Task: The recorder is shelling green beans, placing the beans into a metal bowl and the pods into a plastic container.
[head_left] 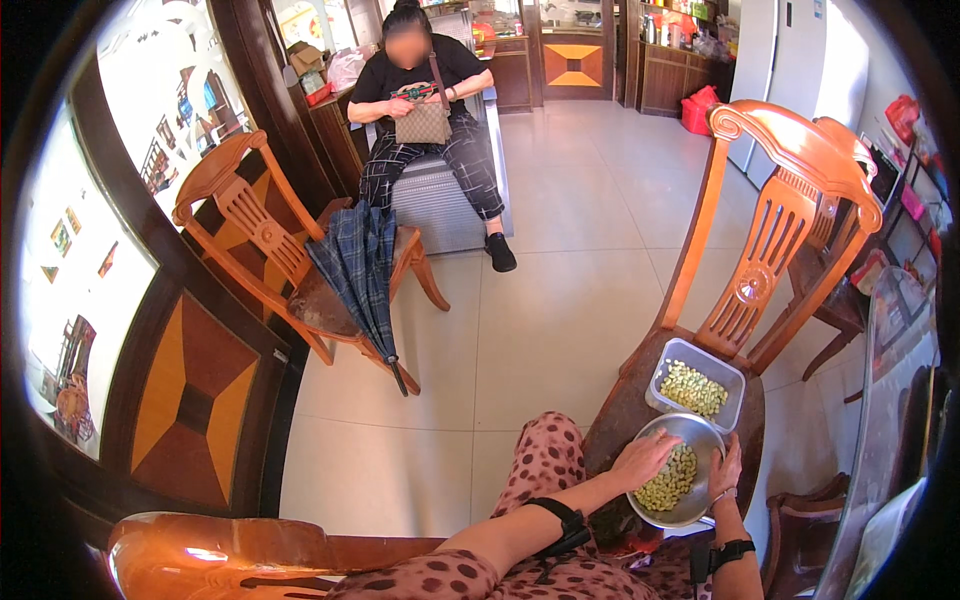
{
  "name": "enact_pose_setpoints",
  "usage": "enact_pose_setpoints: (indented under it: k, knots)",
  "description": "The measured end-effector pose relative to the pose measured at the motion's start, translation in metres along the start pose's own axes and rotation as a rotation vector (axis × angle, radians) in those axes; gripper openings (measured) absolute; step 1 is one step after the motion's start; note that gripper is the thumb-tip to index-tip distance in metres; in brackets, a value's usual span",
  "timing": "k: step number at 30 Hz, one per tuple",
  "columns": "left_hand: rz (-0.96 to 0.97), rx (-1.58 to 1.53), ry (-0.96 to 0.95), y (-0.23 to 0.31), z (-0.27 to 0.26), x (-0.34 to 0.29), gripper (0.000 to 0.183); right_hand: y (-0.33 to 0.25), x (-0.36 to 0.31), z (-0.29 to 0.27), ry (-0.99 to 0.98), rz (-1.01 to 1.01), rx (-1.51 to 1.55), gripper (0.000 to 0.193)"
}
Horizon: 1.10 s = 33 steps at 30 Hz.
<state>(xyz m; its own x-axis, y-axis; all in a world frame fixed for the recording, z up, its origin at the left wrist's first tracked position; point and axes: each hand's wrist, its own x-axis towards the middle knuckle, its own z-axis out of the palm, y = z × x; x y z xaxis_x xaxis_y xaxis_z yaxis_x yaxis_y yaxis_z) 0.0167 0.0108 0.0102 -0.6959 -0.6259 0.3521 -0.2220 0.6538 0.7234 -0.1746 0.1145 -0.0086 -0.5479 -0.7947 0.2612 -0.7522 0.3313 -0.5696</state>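
A round metal bowl [700,436] of pale green beans [668,485] rests on the seat of a wooden chair [770,240] in front of me. My left hand [643,459] lies over the bowl's left rim with its fingers curled among the beans; whether it holds any is hidden. My right hand [725,468] grips the bowl's right rim. Just beyond the bowl on the same seat stands a clear rectangular plastic tub [696,384] holding more pale green beans.
A second wooden chair [262,235] at the left carries a folded plaid umbrella [362,275]. A seated person [430,110] at the far side holds a bag. A glass-topped table [895,400] lies at the right. Tiled floor [540,300] stretches between.
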Motion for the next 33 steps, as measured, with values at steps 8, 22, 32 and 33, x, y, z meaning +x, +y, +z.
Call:
enact_pose_setpoints:
  k: [8, 22, 32, 33]
  knots:
    - [0.073, -0.020, 0.035, 0.000, -0.002, 0.002, 0.016, -0.002, 0.001, 0.001, 0.049, -0.033, -0.028, 0.045]
    - [-0.044, 0.010, -0.173, 0.003, -0.005, 0.002, 0.022, 0.002, 0.000, 0.000, 0.002, -0.011, 0.007, 0.046]
    - [0.081, 0.001, 0.033, 0.000, -0.002, 0.002, 0.017, -0.003, 0.000, -0.002, -0.026, 0.035, 0.022, 0.047]
    - [0.056, -0.053, -0.039, 0.001, -0.003, 0.003, 0.011, 0.000, 0.000, -0.001, -0.016, 0.017, 0.020, 0.047]
